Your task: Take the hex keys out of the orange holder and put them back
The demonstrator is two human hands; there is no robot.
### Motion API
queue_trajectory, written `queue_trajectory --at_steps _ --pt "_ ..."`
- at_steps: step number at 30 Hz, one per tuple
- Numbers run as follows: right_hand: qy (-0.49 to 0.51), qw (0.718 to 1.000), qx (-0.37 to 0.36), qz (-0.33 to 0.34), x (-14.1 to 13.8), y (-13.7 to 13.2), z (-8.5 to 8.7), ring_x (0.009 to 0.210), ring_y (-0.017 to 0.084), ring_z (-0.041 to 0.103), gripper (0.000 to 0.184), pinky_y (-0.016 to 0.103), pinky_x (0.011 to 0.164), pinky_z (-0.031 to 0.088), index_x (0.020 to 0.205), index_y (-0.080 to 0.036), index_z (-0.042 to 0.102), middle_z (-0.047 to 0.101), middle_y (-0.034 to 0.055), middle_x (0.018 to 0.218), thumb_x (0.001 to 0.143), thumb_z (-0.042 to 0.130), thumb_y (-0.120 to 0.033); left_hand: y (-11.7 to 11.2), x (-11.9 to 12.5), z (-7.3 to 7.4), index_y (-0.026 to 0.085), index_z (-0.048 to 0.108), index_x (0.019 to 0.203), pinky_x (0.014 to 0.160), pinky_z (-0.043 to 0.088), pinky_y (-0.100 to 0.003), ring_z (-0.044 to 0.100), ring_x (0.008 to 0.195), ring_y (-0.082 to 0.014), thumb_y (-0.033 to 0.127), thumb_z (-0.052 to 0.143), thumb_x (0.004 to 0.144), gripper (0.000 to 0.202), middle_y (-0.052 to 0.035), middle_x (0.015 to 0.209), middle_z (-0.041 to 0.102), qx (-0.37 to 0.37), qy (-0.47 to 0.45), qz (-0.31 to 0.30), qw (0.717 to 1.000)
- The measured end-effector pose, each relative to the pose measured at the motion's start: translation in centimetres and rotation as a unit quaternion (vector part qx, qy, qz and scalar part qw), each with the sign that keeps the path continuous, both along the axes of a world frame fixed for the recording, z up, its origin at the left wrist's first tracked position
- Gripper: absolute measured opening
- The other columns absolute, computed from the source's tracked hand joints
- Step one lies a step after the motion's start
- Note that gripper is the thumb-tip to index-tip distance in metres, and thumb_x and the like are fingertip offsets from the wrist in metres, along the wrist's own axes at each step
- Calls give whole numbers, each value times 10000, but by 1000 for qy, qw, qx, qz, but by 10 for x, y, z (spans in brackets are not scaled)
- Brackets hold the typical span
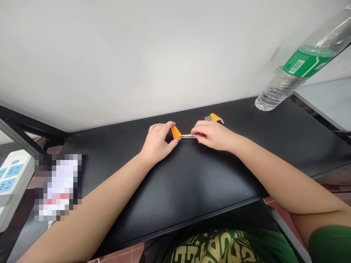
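Left hand (157, 140) pinching orange wedge holder (176, 132), right hand (211, 134) gripping its thin metal keys (188, 136), matte black table (192, 182) near back edge

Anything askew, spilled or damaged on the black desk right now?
Nothing stands out. The clear plastic bottle with green label only seems tilted, likely lens distortion. Left hand and right hand hold an orange-holdered set of metal keys; a second set lies behind.

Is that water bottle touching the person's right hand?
Apart. The head view shows the water bottle standing far off at the table's back right, bare black surface between it and the right hand.
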State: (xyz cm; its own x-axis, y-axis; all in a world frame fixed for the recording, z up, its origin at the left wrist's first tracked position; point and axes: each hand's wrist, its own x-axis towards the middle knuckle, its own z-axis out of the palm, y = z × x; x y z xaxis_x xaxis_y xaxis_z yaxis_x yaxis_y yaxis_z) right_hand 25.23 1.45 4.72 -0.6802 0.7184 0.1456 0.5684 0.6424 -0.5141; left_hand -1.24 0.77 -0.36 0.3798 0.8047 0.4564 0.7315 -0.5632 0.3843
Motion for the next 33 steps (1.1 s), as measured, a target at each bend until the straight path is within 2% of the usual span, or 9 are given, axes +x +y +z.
queue_trajectory --at_steps 8,14,19,21,23,26,28,30,33 --pt "21 999 23 -16 5 0 4 735 153 567 160 290 676 414 911 -188 677 642 46 908 975 536 -152 1 -1 0 241 583 1287 1029 469 -428 677 1038 -256 403 698 917 419 -52 1150 738 -8 0 11 1000" --pt "8 999 44 1 8 0 5 864 195 631 208 317 742 453 959 -193 721 682 74 982 1002 519 -170 1 -1 -1 230 586 1292 1040 466 -425 676 1012 -245 408 700 924 424 -57 1094 732 18 -2 -14 1000" --pt "16 999 27 26 8 -1 9 878 204 633 227 351 787 483 955 -185 737 686 86 988 999 516 -162 0 0 0 228 581 1294 1086 450 -447 685 994 -237 379 682 938 400 -63 1083 736 44 5 -41 998" --pt "42 999 -13 19 3 -2 7 864 196 640 202 359 801 496 953 -184 737 690 78 973 984 539 -161 -2 2 2 227 573 1300 1127 426 -466 694 994 -231 352 670 947 388 -64 1098 742 56 9 -62 997" --pt "85 990 -111 -10 -5 -4 2 800 178 653 139 343 756 513 959 -189 722 694 55 922 959 584 -181 -6 6 5 226 573 1298 1150 407 -484 703 1006 -232 340 663 952 375 -70 1111 748 71 17 -84 994" --pt "164 933 -316 -49 -19 -6 -6 677 160 647 77 298 613 517 951 -195 634 666 6 793 909 668 -249 -11 10 9 222 590 1257 1162 392 -497 708 1037 -239 322 655 950 330 -75 1088 753 91 35 -111 989" --pt "190 911 -362 -60 -25 -8 -9 669 159 643 157 290 587 515 952 -204 575 649 -8 789 887 700 -271 -13 11 10 218 598 1228 1160 392 -501 710 1035 -239 315 656 942 307 -71 1054 754 96 41 -116 988" --pt "169 933 -313 -60 -24 -9 -9 718 162 642 179 298 634 522 971 -206 569 649 0 839 889 711 -276 -12 10 9 217 602 1213 1152 401 -500 712 1019 -237 320 668 927 311 -66 1034 754 93 35 -111 989" --pt "52 989 -133 -29 -15 -8 -5 795 176 615 157 328 737 503 1002 -194 639 649 41 942 927 704 -315 -7 6 5 219 603 1223 1147 417 -486 712 1001 -233 356 697 905 359 -66 1068 756 84 10 -95 992"
